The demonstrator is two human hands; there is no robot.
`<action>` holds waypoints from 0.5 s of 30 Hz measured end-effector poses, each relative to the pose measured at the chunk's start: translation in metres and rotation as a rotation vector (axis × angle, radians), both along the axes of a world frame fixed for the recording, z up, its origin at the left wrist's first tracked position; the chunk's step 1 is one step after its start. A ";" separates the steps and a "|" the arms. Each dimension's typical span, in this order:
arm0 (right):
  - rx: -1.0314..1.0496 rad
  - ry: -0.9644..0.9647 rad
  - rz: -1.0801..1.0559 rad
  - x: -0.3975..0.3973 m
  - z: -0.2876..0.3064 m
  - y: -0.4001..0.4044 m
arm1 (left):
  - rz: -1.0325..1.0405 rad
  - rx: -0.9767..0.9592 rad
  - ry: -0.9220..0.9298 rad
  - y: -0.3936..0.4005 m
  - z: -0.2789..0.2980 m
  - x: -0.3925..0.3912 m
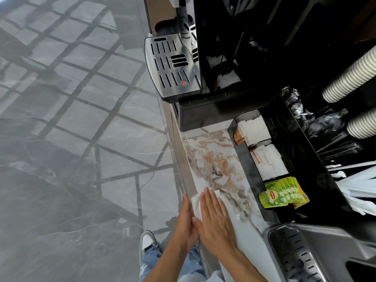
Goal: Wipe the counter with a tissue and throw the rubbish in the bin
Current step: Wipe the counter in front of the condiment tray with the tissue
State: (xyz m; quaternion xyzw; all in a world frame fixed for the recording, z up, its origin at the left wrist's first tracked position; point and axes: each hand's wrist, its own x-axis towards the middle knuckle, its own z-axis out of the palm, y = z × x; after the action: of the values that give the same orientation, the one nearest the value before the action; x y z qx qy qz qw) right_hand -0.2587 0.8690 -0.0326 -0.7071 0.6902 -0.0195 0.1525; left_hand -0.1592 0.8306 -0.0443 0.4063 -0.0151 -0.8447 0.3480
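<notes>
Low in the frame's centre, a white tissue [196,202] is pressed flat onto the marble counter [215,159] under the open-palmed right hand [215,218], while the left hand [186,222], fingers straight and gripping nothing, is cupped at the edge, seemingly to catch crumbs.

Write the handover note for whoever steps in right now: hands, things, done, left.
Right hand: flat, palm down, pressing the tissue onto the marble counter near its front edge.
Left hand: open, at the counter edge beside the tissue, touching the right hand.
Done: wiping is under way.
Left: a small white scrap lies right of the hand; finish wiping, collect rubbish, bin it. No bin in view.
</notes>
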 end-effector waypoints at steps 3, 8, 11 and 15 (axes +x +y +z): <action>0.008 -0.030 -0.012 0.003 -0.009 0.001 | 0.006 0.044 0.075 0.000 -0.002 0.004; 0.099 -0.073 -0.020 0.011 -0.028 0.003 | 0.006 0.109 0.103 0.001 -0.006 0.004; 0.122 -0.079 -0.036 0.015 -0.030 0.003 | 0.017 0.134 0.152 0.002 -0.010 0.005; 0.099 -0.087 0.001 0.013 -0.019 0.002 | 0.046 0.162 0.209 0.005 -0.010 0.006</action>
State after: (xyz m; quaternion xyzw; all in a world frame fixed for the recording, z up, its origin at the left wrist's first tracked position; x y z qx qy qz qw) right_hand -0.2457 0.8709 -0.0519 -0.6975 0.6827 -0.0159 0.2173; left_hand -0.1532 0.8354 -0.0538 0.3431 0.0986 -0.8728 0.3329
